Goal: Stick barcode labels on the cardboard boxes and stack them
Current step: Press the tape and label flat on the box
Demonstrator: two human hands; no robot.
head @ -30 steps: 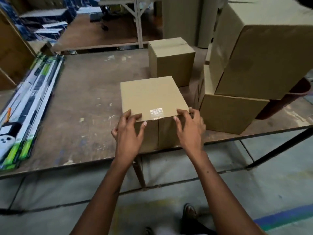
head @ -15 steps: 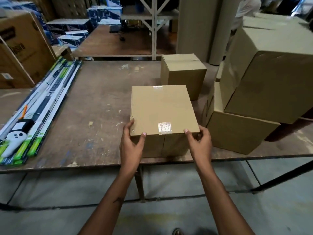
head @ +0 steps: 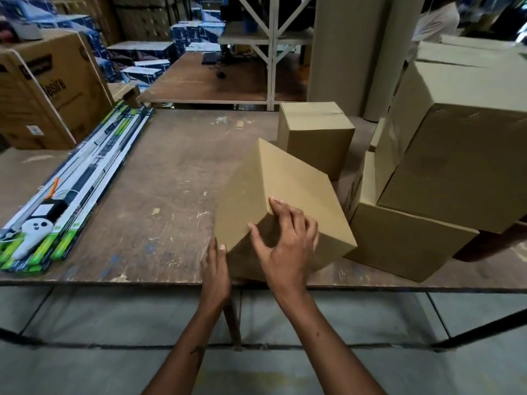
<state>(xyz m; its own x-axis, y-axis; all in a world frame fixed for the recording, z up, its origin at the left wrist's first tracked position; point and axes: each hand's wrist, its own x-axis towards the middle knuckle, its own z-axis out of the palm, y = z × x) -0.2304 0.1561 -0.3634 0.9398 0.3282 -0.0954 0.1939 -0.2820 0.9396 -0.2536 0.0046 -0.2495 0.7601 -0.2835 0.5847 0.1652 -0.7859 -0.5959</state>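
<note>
A plain cardboard box [head: 288, 192] stands tilted and turned on the wooden table [head: 159, 195], near its front edge, one corner pointing at me. My right hand [head: 285, 246] grips that near upper corner with curled fingers. My left hand [head: 215, 266] touches the box's lower left side, thumb against the cardboard. A second small box [head: 315, 135] stands behind it. To the right, a large box [head: 462, 149] rests on another box [head: 405, 240]. No barcode label shows on any box.
Long green and white packs [head: 85, 178] lie along the table's left side with a white controller [head: 31, 232] on them. A big printed carton [head: 48, 92] stands at far left. Cardboard rolls [head: 356, 52] rise behind the boxes. A person [head: 436, 21] stands at the back right.
The box was lying flat with taped top up, held at both near corners. Now it is tipped and rotated, my right hand has moved onto its near corner, my left hand lower.
</note>
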